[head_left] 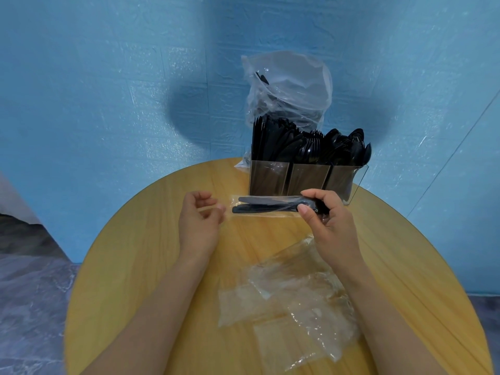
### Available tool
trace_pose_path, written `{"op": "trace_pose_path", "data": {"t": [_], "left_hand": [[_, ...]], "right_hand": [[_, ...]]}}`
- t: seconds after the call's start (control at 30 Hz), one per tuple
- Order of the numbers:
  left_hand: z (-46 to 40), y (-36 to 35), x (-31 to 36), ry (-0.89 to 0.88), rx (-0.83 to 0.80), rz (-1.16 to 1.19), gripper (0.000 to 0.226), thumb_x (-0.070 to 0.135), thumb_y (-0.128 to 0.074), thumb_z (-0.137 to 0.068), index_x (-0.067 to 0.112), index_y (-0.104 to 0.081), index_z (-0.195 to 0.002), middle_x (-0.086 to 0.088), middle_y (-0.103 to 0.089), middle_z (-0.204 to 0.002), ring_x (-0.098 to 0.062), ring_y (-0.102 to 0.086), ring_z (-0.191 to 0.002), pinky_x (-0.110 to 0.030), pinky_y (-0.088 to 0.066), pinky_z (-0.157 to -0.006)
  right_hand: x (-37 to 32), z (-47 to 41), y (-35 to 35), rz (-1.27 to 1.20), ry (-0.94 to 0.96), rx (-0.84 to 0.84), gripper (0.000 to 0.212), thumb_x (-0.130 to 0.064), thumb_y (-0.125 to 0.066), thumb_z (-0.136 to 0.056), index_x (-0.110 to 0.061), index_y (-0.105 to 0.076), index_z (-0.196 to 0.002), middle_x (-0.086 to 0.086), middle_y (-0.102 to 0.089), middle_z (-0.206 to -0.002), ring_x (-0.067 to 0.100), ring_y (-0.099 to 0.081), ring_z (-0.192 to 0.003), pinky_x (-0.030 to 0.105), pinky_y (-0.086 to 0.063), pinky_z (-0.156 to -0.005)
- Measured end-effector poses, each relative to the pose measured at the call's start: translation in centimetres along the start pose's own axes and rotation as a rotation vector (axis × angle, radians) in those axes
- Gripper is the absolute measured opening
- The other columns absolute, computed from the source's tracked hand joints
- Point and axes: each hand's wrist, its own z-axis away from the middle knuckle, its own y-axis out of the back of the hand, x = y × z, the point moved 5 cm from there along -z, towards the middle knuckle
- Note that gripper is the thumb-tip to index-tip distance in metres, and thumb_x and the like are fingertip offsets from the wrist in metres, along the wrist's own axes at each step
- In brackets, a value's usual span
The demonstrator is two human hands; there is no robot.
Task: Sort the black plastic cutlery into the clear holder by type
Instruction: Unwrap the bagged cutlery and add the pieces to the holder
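Note:
A clear wrapper with black cutlery (pixel 266 204) inside is held level above the table, just in front of the clear holder (pixel 308 177). My right hand (pixel 328 226) grips the wrapper's right end, fingers curled round the heads of the pieces. My left hand (pixel 201 221) pinches the wrapper's thin left end between thumb and fingers. The holder has three compartments: knives on the left, forks in the middle, spoons on the right, all packed full and standing upright.
A big clear plastic bag (pixel 288 87) with more cutlery stands behind the holder against the blue wall. Several empty clear wrappers (pixel 292 299) lie on the round wooden table (pixel 135 266) under my right forearm. Grey floor shows at the left.

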Motion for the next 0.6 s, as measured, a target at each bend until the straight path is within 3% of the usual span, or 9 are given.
{"op": "trace_pose_path", "data": {"t": [0.13, 0.23, 0.37, 0.6], "left_hand": [[0.6, 0.8, 2.1, -0.330, 0.114, -0.272, 0.030, 0.004, -0.071, -0.079, 0.020, -0.051, -0.094, 0.002, -0.048, -0.103, -0.002, -0.051, -0.085, -0.005, -0.038, -0.069], [1.3, 0.1, 2.9, -0.488, 0.014, -0.293, 0.021, 0.004, -0.065, -0.085, 0.023, -0.056, -0.088, 0.008, -0.054, -0.091, 0.005, -0.052, -0.081, -0.006, -0.039, -0.070], [1.4, -0.8, 2.1, -0.453, -0.109, -0.329, 0.011, 0.012, -0.057, -0.092, 0.020, -0.063, -0.097, 0.013, -0.060, -0.089, 0.010, -0.054, -0.084, -0.002, -0.038, -0.071], [1.0, -1.1, 1.0, -0.343, -0.169, -0.334, 0.018, 0.014, -0.050, -0.096, 0.020, -0.066, -0.102, 0.017, -0.064, -0.086, 0.003, -0.061, -0.087, -0.003, -0.042, -0.073]], "right_hand": [[0.2, 0.0, 0.4, -0.026, -0.029, 0.039, 0.021, -0.013, -0.062, -0.090, -0.019, -0.059, -0.110, -0.004, -0.059, -0.095, 0.000, -0.052, -0.076, 0.010, -0.041, -0.066], [0.3, 0.0, 0.5, -0.024, -0.034, 0.049, 0.021, -0.014, -0.062, -0.090, -0.018, -0.060, -0.110, -0.004, -0.059, -0.094, 0.000, -0.051, -0.076, 0.010, -0.040, -0.065], [0.2, 0.0, 0.4, -0.028, -0.036, 0.047, 0.021, -0.014, -0.061, -0.090, -0.017, -0.060, -0.111, -0.004, -0.059, -0.093, 0.000, -0.052, -0.076, 0.010, -0.041, -0.066], [0.2, 0.0, 0.3, -0.056, -0.042, 0.027, 0.021, -0.011, -0.062, -0.089, -0.018, -0.060, -0.109, -0.005, -0.060, -0.096, -0.001, -0.055, -0.080, 0.009, -0.042, -0.069]]}}
